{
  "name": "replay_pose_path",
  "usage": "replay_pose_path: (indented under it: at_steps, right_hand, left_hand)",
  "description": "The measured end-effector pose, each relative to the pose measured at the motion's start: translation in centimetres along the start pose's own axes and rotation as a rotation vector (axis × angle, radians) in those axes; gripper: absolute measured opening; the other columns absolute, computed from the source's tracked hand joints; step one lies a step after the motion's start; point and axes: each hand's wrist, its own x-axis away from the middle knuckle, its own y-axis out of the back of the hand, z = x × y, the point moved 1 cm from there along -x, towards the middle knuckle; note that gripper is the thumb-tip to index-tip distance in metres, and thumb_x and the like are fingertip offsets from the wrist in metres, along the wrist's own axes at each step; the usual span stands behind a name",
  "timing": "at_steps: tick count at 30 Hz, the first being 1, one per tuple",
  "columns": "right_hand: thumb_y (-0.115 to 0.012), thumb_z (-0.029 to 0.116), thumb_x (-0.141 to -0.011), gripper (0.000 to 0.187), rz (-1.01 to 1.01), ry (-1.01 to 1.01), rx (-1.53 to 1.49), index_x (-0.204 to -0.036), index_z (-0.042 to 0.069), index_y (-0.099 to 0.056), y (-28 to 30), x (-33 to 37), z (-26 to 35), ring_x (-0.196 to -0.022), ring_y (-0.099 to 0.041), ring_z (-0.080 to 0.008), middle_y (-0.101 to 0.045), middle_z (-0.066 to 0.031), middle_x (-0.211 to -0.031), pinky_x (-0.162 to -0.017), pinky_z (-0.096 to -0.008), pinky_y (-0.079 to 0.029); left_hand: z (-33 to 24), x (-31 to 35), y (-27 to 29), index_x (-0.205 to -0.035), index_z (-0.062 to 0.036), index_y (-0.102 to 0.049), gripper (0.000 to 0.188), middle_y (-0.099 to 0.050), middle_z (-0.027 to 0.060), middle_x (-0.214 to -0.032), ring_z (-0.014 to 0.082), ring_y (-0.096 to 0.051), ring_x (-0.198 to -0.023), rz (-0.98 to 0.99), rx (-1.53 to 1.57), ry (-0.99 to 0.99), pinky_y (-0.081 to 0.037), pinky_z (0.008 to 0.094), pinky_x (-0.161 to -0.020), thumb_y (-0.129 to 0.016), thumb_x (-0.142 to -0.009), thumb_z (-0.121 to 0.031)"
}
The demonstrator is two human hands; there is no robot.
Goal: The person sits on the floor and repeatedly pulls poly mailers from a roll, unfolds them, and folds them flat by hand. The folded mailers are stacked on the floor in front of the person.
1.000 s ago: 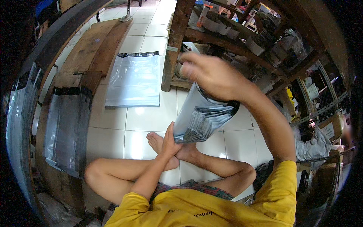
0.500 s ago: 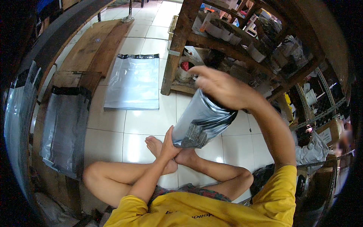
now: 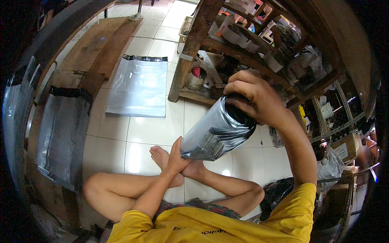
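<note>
A thick, curved stack of silvery-grey plastic mailing bags (image 3: 206, 125) is held aslant above the floor in front of my crossed legs. My left hand (image 3: 177, 158) grips its lower left end, thumb up along the side and the other fingers partly hidden beneath. At the upper right end, my right hand (image 3: 255, 95) has its fingers curled over the black edge of the bags. Many layered edges fan out along the near side of the stack. The right fingertips are partly hidden inside the curve.
Flat on the tiled floor ahead lies another pile of bags (image 3: 138, 87) with a black top strip. More bags (image 3: 65, 133) rest on wooden boards (image 3: 109, 44) at the left. A cluttered wooden shelf (image 3: 194, 52) stands ahead to the right, and a cardboard box (image 3: 346, 148) sits farther right.
My right hand has come down and to the right, from a blurred sweep over the stack's top end to curled fingers on its black edge. The left hand keeps its hold.
</note>
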Motion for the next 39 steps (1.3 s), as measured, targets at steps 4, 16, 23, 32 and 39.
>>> replay_pose_path:
  at_steps: [4,16,23,32,39]
  right_hand:
    - [-0.077,0.006,-0.077,0.023,-0.017,0.079,0.016,-0.096,0.005,-0.065,-0.2,0.2,-0.4,-0.098,-0.062,-0.0325,-0.064,-0.0105,-0.099,-0.084,-0.0418,-0.051]
    - [-0.077,0.004,-0.073,0.028,0.026,0.138,0.006,-0.098,0.008,-0.066,-0.1,0.4,0.4,-0.096,-0.060,-0.0317,-0.064,-0.0081,-0.096,-0.083,-0.0416,-0.051]
    - [-0.077,0.004,-0.073,0.026,-0.010,0.166,-0.017,-0.097,0.006,-0.066,-0.3,0.7,0.1,-0.095,-0.060,-0.0318,-0.063,-0.0083,-0.094,-0.083,-0.0418,-0.050]
    - [-0.079,0.002,-0.072,0.029,0.072,0.136,-0.007,-0.098,0.009,-0.067,0.6,1.5,1.2,-0.092,-0.062,-0.0293,-0.065,-0.0063,-0.096,-0.080,-0.0400,-0.049]
    - [-0.078,0.003,-0.074,0.031,0.135,0.081,0.146,-0.102,0.009,-0.067,1.3,1.6,2.4,-0.096,-0.063,-0.0288,-0.068,-0.0056,-0.103,-0.085,-0.0430,-0.049]
  left_hand:
    - [0.1,0.1,-0.1,-0.154,-0.0006,-0.028,0.103,-0.042,0.0276,-0.148,0.0439,-0.044,-0.136,-0.005,0.021,0.003,-0.040,0.0467,-0.113,-0.085,-0.069,-0.015]
    - [0.0,0.1,0.0,-0.152,0.0018,-0.031,0.097,-0.044,0.0288,-0.146,0.0440,-0.045,-0.135,-0.013,0.032,-0.024,-0.040,0.0467,-0.113,-0.083,-0.072,-0.012]
    - [-0.1,0.0,0.2,-0.152,0.0023,-0.031,0.099,-0.044,0.0282,-0.147,0.0434,-0.044,-0.137,0.006,0.048,0.014,-0.037,0.0468,-0.115,-0.084,-0.070,-0.009]
    - [0.8,0.1,-0.4,-0.152,0.0018,-0.032,0.096,-0.045,0.0264,-0.146,0.0426,-0.046,-0.135,-0.024,0.064,0.011,-0.039,0.0461,-0.114,-0.083,-0.071,-0.007]
    - [-1.6,-0.1,1.1,-0.154,-0.0018,-0.030,0.099,-0.046,0.0270,-0.145,0.0428,-0.046,-0.135,0.016,0.028,0.152,-0.037,0.0448,-0.115,-0.083,-0.071,-0.009]
